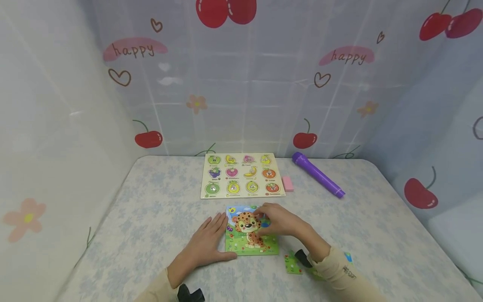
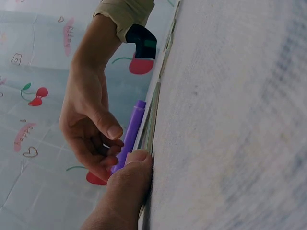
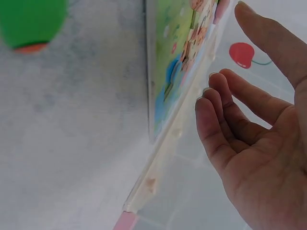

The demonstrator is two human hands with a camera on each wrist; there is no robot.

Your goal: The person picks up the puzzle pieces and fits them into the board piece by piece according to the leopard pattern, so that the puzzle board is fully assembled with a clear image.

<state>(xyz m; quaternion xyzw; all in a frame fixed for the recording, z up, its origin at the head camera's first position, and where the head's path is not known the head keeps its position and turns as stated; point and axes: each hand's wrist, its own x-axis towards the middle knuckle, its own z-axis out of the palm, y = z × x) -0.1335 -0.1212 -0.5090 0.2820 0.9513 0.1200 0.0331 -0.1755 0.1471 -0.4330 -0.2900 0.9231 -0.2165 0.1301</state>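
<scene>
The puzzle (image 1: 247, 235) lies below the right hand (image 1: 277, 220), its fingers loosely bent and empty, and beside the straight-fingered left hand (image 1: 205, 242); a low brush or slack bracing might shift it.

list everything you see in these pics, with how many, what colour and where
leopard jigsaw puzzle: 1, green and blue with an orange leopard, between the hands
loose puzzle pieces: at least 2, green and blue, by the right sleeve, partly hidden
fruit peg puzzle board: 1, cream with twelve coloured fruits, at the table's back
pink block: 1, pink, beside the board's right edge
toy microphone: 1, purple, back right
table: 1, whitish with blue-grey floral print, under everything
cherry-print sheeting: count unclear, pale blue-grey, behind and at both sides
wrist mounts: 2, black, one per wrist
sleeves: 2, beige, on both arms
left hand: 1, at the jigsaw's left edge
right hand: 1, at the jigsaw's upper right
</scene>
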